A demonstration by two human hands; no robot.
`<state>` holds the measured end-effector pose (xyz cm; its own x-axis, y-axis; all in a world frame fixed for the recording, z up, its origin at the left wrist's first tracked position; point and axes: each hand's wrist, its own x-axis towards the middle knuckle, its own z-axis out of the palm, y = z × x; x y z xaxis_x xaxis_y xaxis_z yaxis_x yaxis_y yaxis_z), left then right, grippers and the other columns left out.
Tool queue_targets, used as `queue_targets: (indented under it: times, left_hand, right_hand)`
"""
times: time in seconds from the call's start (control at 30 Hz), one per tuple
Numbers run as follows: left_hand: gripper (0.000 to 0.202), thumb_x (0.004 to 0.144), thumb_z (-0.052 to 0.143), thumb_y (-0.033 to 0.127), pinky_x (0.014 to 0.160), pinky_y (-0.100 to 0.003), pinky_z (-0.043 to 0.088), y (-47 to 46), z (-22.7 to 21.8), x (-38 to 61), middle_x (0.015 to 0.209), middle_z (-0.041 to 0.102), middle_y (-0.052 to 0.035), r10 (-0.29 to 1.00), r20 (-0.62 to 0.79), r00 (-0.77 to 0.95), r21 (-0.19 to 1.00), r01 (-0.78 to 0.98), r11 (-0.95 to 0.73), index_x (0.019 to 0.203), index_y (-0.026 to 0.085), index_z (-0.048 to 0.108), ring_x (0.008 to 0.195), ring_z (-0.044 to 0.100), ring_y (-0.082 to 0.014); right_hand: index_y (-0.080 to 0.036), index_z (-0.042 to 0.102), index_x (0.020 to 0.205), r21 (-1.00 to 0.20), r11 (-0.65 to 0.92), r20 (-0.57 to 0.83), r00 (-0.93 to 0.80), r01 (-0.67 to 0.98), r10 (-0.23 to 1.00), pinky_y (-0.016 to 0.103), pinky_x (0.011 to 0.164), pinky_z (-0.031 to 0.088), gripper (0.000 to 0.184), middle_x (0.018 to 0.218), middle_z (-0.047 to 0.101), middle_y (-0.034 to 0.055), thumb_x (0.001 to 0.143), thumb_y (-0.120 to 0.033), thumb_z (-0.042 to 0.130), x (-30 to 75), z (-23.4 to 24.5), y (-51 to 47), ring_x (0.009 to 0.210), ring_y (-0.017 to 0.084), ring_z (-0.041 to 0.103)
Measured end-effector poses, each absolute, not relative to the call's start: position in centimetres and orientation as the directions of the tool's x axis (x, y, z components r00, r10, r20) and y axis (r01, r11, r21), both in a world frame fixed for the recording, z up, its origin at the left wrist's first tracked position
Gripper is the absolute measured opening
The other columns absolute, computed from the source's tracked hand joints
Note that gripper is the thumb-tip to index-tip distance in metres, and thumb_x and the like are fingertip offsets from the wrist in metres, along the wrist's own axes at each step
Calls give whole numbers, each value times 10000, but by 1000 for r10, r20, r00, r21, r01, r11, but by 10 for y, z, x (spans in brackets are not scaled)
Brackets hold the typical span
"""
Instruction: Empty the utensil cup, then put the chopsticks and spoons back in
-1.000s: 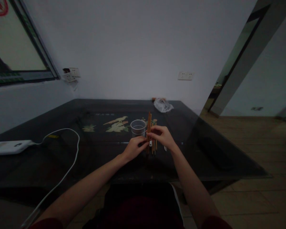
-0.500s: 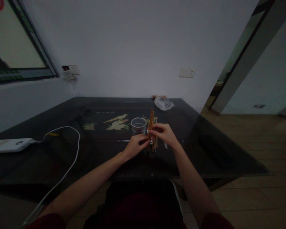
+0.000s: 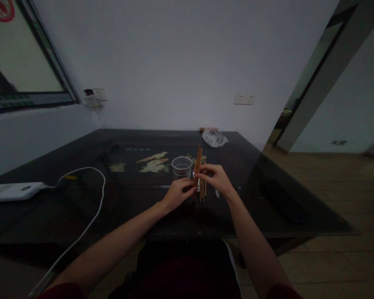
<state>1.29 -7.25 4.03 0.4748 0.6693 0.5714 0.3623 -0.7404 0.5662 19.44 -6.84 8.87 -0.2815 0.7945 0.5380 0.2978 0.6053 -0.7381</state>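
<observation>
Several brown chopsticks (image 3: 198, 159) stand nearly upright between my two hands. My right hand (image 3: 216, 178) pinches them from the right, around the middle. Lower down, my left hand (image 3: 179, 193) has thumb and fingers closed on the same chopsticks from the left. More chopsticks (image 3: 203, 194) lie on the dark table just behind and below the held ones. A clear plastic cup (image 3: 181, 164) stands beside them, its lower part hidden by my left hand. To the right of the chopsticks lies a small white spoon-like piece (image 3: 217, 193).
A crumpled clear plastic bag (image 3: 215, 137) lies at the table's back edge by the wall. On the left is a white power bank (image 3: 14, 191) with a white cable (image 3: 102, 195) curving off the front. A dark flat object (image 3: 285, 201) rests on the right side.
The view has tilted slightly, so everything sits a little lower in the picture. Both hands keep their hold on the chopsticks with hardly any movement.
</observation>
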Motion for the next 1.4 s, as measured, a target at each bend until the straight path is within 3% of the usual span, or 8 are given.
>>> queue_targets:
  times: [0.4, 0.53, 0.63, 0.77, 0.93, 1.03, 1.23, 1.4]
  left_hand:
    - [179, 865, 549, 285, 651, -241, 474, -73, 41, 12, 793, 651, -34, 656, 576, 488, 514, 407, -755, 840, 166, 680, 696, 596, -134]
    - [222, 902, 480, 309, 738, -273, 482, -71, 51, 1, 852, 660, -43, 625, 631, 460, 472, 412, -780, 908, 190, 667, 789, 608, -153]
    - [198, 898, 480, 294, 887, -338, 448, -66, 61, -10, 934, 647, -56, 609, 738, 290, 455, 453, -767, 927, 195, 648, 953, 584, -187]
    - [264, 865, 532, 307, 991, -395, 385, -50, 59, -18, 1163, 545, -89, 639, 768, 48, 539, 490, -685, 1107, 207, 562, 1155, 479, -219]
    - [601, 805, 619, 391, 1006, -433, 366, -27, 35, -17, 1303, 423, -134, 731, 682, 24, 647, 445, -619, 1320, 221, 360, 1215, 433, -248]
    - [702, 768, 661, 414, 1040, -452, 330, -26, 29, -15, 1327, 397, -140, 740, 671, 43, 649, 447, -615, 1352, 232, 317, 1252, 398, -265]
    - [679, 776, 654, 415, 1052, -446, 325, -35, 39, -16, 1336, 398, -121, 696, 717, 43, 615, 430, -661, 1349, 251, 331, 1264, 390, -264]
    - [738, 735, 692, 410, 1057, -452, 320, -26, 31, -16, 1325, 407, -132, 729, 683, 41, 655, 406, -637, 1351, 229, 327, 1259, 397, -275]
  right_hand:
    - [-170, 701, 847, -834, 505, 465, -212, 221, 860, 312, 651, 542, 297, 823, 709, 74, 710, -433, 710, 189, 89, -73, 737, 206, 663]
    - [-175, 689, 795, -842, 494, 465, -172, 217, 869, 301, 600, 533, 293, 755, 690, 57, 684, -444, 726, 189, 91, -74, 662, 189, 642]
    - [-178, 673, 766, -850, 488, 459, -174, 199, 871, 291, 578, 527, 291, 730, 679, 49, 675, -450, 727, 189, 92, -73, 637, 181, 633]
    - [-183, 650, 843, -877, 462, 435, -194, 127, 879, 298, 585, 538, 302, 762, 679, 47, 684, -431, 717, 190, 93, -72, 656, 183, 642]
    - [-194, 614, 894, -882, 462, 438, -196, 96, 877, 282, 564, 546, 307, 761, 659, 33, 696, -409, 708, 189, 92, -72, 685, 176, 638]
    - [-193, 605, 875, -873, 473, 451, -173, 120, 876, 276, 546, 548, 299, 769, 640, 33, 700, -414, 704, 189, 93, -71, 699, 176, 626]
    - [-189, 602, 791, -856, 489, 458, -193, 169, 868, 269, 511, 540, 276, 774, 626, 38, 698, -430, 701, 187, 102, -72, 732, 190, 614]
    - [-172, 618, 846, -856, 485, 453, -188, 180, 871, 266, 515, 541, 297, 819, 658, 62, 701, -419, 697, 186, 114, -74, 767, 209, 638]
